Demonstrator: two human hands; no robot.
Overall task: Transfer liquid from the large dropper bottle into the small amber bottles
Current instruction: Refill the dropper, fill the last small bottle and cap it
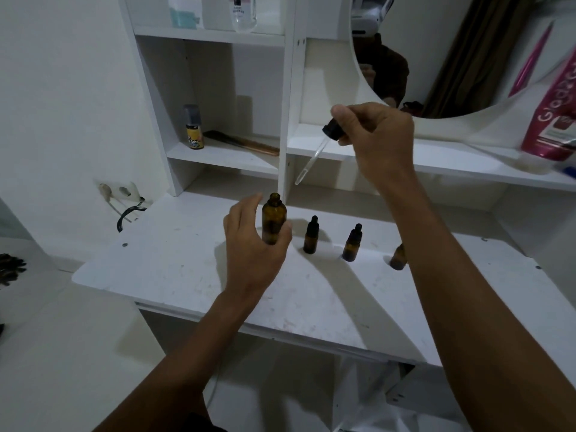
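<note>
Mid-transfer: right hand [378, 135] pinching dropper [314, 152] at centre frame, left hand [254, 244] loosely cupping open big bottle [273, 222]. Next: uncapping a small bottle [310, 235], still capped.

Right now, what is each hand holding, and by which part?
The right hand holds the dropper by its black cap and bulb, glass tube pointing down. The left hand cups the large dropper bottle near its base; firm grip cannot be told.
</note>
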